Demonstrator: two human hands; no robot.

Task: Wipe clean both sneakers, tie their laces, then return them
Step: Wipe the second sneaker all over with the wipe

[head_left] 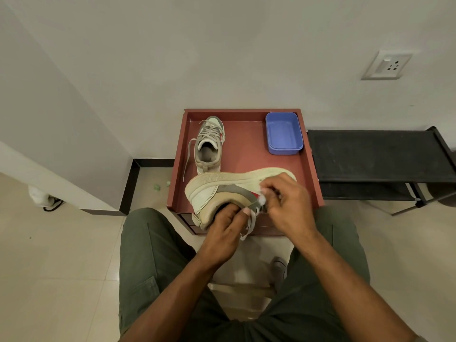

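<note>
One beige and grey sneaker (217,191) lies tipped on its side over the near edge of the red tray table (249,164), its pale sole facing away from me. My left hand (225,230) grips it at the collar, fingers inside the opening. My right hand (288,206) pinches a small white wipe (262,199) against the shoe's side by the red mark. Loose laces hang below the shoe. The second sneaker (208,144) stands upright at the tray's back left, its laces untied and one trailing down the left side.
A blue plastic box (283,133) sits at the tray's back right. A black shoe rack (375,161) stands to the right against the wall. My knees in green trousers flank the table. Small green scraps lie on the floor at the left.
</note>
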